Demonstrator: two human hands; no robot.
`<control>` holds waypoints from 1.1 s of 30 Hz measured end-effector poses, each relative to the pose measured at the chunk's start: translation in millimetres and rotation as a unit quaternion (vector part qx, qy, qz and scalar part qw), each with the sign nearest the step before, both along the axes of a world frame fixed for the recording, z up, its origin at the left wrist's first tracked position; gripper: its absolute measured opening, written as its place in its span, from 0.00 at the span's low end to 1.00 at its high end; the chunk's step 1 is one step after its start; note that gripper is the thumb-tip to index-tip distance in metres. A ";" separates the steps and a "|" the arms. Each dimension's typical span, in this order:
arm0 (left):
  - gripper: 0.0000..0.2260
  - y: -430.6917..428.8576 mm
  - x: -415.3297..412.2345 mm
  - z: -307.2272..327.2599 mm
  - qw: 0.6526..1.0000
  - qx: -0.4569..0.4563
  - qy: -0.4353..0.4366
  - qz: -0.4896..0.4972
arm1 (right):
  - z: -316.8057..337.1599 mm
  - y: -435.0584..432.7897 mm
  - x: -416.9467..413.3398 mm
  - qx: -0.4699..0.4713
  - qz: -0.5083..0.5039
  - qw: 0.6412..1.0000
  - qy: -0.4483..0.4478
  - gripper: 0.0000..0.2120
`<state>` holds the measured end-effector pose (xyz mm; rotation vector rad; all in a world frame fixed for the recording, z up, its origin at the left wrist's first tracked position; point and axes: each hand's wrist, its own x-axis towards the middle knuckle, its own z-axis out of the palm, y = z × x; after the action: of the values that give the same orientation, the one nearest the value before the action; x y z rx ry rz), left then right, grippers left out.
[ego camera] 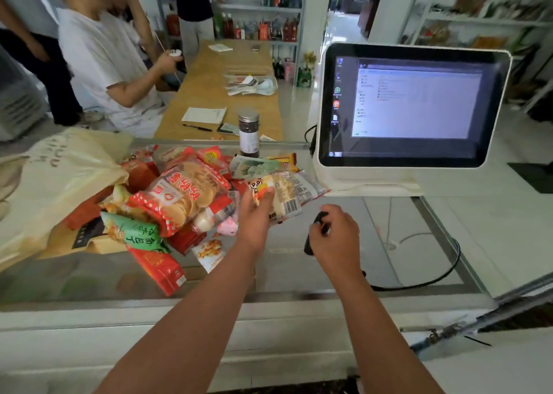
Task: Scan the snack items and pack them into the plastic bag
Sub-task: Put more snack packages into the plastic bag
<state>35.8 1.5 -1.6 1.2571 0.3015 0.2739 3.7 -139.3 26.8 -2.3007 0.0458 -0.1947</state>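
My left hand grips a clear snack pack with a panda picture, its barcode turned toward the right. My right hand holds a black barcode scanner just right of that pack, close to the barcode. A pile of snack packs lies on the glass counter to the left: a big red rice cracker bag, a green packet, red pouches. The cream plastic bag lies at the far left, partly over the pile's edge.
A white checkout screen stands at the right rear. A dark jar stands behind the pile. The scanner's black cable loops over the counter to the right. A seated person in a white shirt is beyond the counter.
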 end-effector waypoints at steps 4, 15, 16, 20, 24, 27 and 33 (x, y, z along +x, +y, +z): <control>0.09 46.4 -25.0 35.0 0.979 0.148 -0.142 -0.010 | 46.2 60.4 -5.6 0.301 0.016 0.945 0.128 0.10; 0.18 282.3 -134.8 60.7 0.856 0.440 -0.269 0.041 | 75.7 303.0 -78.9 0.547 0.092 0.814 0.171 0.07; 0.16 306.3 -145.5 57.3 0.843 0.457 -0.272 0.076 | 75.6 319.9 -86.3 0.552 0.084 0.809 0.181 0.07; 0.22 388.6 -172.2 24.3 0.765 0.596 -0.164 0.179 | 62.2 369.0 -108.2 0.525 0.069 0.826 0.195 0.08; 0.32 417.6 -190.7 -9.7 0.725 0.672 -0.026 0.151 | 49.8 386.6 -112.9 0.528 0.016 0.828 0.186 0.12; 0.35 423.8 -192.3 -22.8 0.663 0.734 0.056 0.137 | 48.4 386.4 -107.0 0.532 0.073 0.819 0.201 0.10; 0.14 440.8 -176.9 16.2 0.650 0.722 -0.022 0.233 | 40.7 376.1 -96.3 0.404 0.256 0.800 0.362 0.08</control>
<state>-141.1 442.3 14.5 2.7599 0.3554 1.1505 -92.5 236.8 67.6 -1.3302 -0.0917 0.8424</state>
